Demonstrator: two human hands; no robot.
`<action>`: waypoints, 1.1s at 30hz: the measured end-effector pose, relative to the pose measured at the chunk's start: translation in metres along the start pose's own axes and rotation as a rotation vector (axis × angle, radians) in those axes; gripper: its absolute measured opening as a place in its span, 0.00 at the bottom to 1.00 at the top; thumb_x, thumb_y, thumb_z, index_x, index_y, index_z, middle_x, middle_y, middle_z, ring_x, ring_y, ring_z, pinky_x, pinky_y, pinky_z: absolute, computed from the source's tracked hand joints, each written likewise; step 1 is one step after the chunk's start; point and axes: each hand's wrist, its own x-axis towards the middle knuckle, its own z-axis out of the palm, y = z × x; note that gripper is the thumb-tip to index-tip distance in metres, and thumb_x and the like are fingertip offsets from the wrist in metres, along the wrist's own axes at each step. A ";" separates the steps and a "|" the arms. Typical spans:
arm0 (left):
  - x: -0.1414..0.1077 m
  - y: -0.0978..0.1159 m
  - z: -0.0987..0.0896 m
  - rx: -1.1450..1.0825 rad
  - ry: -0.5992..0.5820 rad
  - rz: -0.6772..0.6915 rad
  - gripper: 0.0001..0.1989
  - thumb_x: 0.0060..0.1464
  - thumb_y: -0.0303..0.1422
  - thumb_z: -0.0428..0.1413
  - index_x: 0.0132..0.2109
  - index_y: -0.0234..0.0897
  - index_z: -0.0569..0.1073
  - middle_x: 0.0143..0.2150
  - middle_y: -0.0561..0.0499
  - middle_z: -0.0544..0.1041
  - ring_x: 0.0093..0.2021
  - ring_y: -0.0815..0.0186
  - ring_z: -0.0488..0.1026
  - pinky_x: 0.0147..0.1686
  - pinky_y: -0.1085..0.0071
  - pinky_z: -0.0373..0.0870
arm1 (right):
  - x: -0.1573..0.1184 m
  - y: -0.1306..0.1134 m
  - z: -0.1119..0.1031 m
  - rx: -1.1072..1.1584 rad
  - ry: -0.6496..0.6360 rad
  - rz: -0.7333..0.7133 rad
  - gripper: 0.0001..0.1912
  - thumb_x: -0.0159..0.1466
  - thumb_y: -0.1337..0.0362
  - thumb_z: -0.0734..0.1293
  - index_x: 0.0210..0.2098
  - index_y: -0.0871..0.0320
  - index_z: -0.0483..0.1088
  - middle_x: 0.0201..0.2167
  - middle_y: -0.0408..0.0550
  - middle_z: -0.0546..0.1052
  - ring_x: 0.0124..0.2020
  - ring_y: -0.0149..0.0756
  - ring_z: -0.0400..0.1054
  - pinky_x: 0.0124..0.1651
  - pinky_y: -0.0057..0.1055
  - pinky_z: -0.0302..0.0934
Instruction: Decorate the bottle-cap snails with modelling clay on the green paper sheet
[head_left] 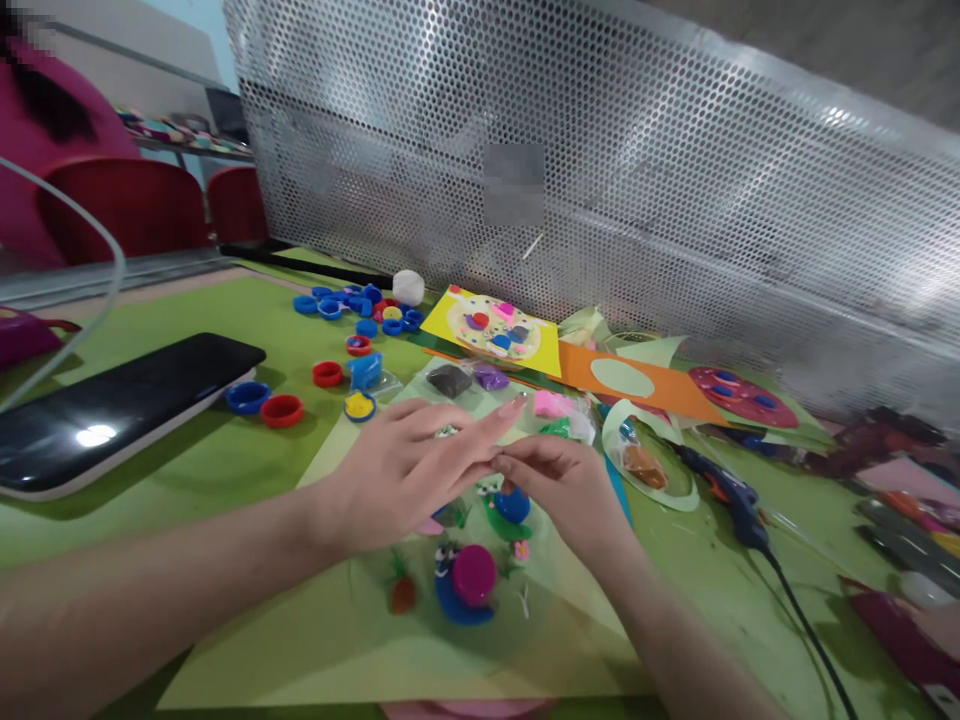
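Observation:
My left hand (397, 480) is held over a pale yellow-green sheet (285, 640), palm down, its fingers stretched out toward the right. Beside its fingertips, my right hand (570, 490) pinches with thumb and index finger; whatever may be between them is hidden. Below the hands, a snail figure has a magenta cap (474, 575) as shell and a blue clay body (457, 605). Partly behind my right hand is a second snail with a blue cap (513, 506) on a green body. An orange-brown clay piece (403, 594) and a small pink flower (522, 550) lie nearby.
A glue gun (739, 505) with its cord lies right. Left are a black phone-like device (127, 410) and red and blue bottle caps (282, 410). Behind sit bagged clay (448, 379), a decorated yellow card (439, 318) and an orange card (679, 393), before a perforated metal panel (615, 130).

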 end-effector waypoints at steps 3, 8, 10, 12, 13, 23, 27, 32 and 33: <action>0.004 0.003 -0.002 -0.048 0.027 -0.058 0.36 0.58 0.29 0.53 0.65 0.39 0.40 0.34 0.53 0.80 0.36 0.64 0.74 0.36 0.67 0.70 | 0.000 0.000 0.000 0.009 0.010 0.018 0.07 0.48 0.61 0.70 0.20 0.59 0.73 0.14 0.40 0.70 0.17 0.24 0.61 0.21 0.22 0.57; 0.007 0.007 -0.006 -0.098 -0.063 -0.229 0.16 0.61 0.35 0.48 0.55 0.45 0.66 0.36 0.53 0.79 0.36 0.65 0.74 0.37 0.70 0.70 | 0.001 0.002 0.002 0.020 0.008 0.005 0.09 0.49 0.59 0.70 0.20 0.59 0.74 0.13 0.41 0.70 0.16 0.25 0.60 0.20 0.23 0.58; 0.006 0.007 -0.006 -0.099 -0.084 -0.260 0.15 0.61 0.37 0.47 0.53 0.45 0.68 0.37 0.52 0.79 0.35 0.65 0.74 0.38 0.70 0.70 | 0.000 0.003 0.002 -0.005 0.004 -0.012 0.09 0.50 0.59 0.69 0.22 0.59 0.74 0.14 0.41 0.70 0.16 0.25 0.61 0.21 0.23 0.58; 0.005 0.007 -0.005 -0.121 -0.072 -0.264 0.17 0.61 0.36 0.47 0.57 0.45 0.63 0.35 0.53 0.80 0.35 0.65 0.74 0.38 0.69 0.70 | -0.001 0.004 0.002 -0.052 0.019 -0.048 0.08 0.51 0.59 0.68 0.23 0.59 0.74 0.15 0.42 0.71 0.18 0.26 0.62 0.22 0.24 0.59; 0.005 0.006 -0.004 -0.141 -0.055 -0.264 0.21 0.60 0.35 0.48 0.60 0.44 0.58 0.33 0.54 0.80 0.35 0.65 0.74 0.38 0.69 0.70 | -0.001 0.004 0.001 -0.072 0.037 -0.072 0.08 0.52 0.60 0.67 0.23 0.59 0.73 0.17 0.42 0.71 0.19 0.26 0.62 0.23 0.24 0.59; 0.013 -0.012 -0.009 -0.134 0.021 -0.441 0.29 0.58 0.29 0.52 0.63 0.43 0.50 0.38 0.56 0.78 0.44 0.65 0.72 0.46 0.69 0.67 | 0.020 0.020 -0.030 -0.003 0.211 -0.060 0.13 0.52 0.56 0.68 0.28 0.61 0.69 0.25 0.45 0.73 0.20 0.25 0.62 0.22 0.24 0.55; 0.009 -0.019 -0.001 -0.161 -0.066 -0.474 0.29 0.58 0.28 0.52 0.63 0.45 0.50 0.40 0.57 0.78 0.44 0.66 0.72 0.45 0.71 0.67 | 0.022 0.025 -0.025 -0.042 0.123 0.016 0.13 0.50 0.56 0.70 0.26 0.60 0.69 0.20 0.42 0.70 0.20 0.26 0.62 0.23 0.25 0.56; 0.004 -0.021 0.006 -0.231 -0.159 -0.466 0.28 0.57 0.27 0.53 0.62 0.44 0.52 0.39 0.57 0.77 0.43 0.67 0.71 0.42 0.72 0.68 | 0.021 0.028 -0.023 -0.152 0.122 0.037 0.13 0.48 0.57 0.70 0.24 0.60 0.67 0.19 0.41 0.69 0.20 0.26 0.61 0.24 0.25 0.56; 0.004 -0.021 0.006 -0.226 -0.172 -0.462 0.28 0.57 0.27 0.53 0.61 0.43 0.53 0.38 0.56 0.77 0.44 0.66 0.71 0.42 0.72 0.68 | 0.021 0.029 -0.023 -0.179 0.119 0.032 0.13 0.48 0.57 0.70 0.24 0.60 0.67 0.20 0.41 0.69 0.21 0.26 0.61 0.24 0.25 0.56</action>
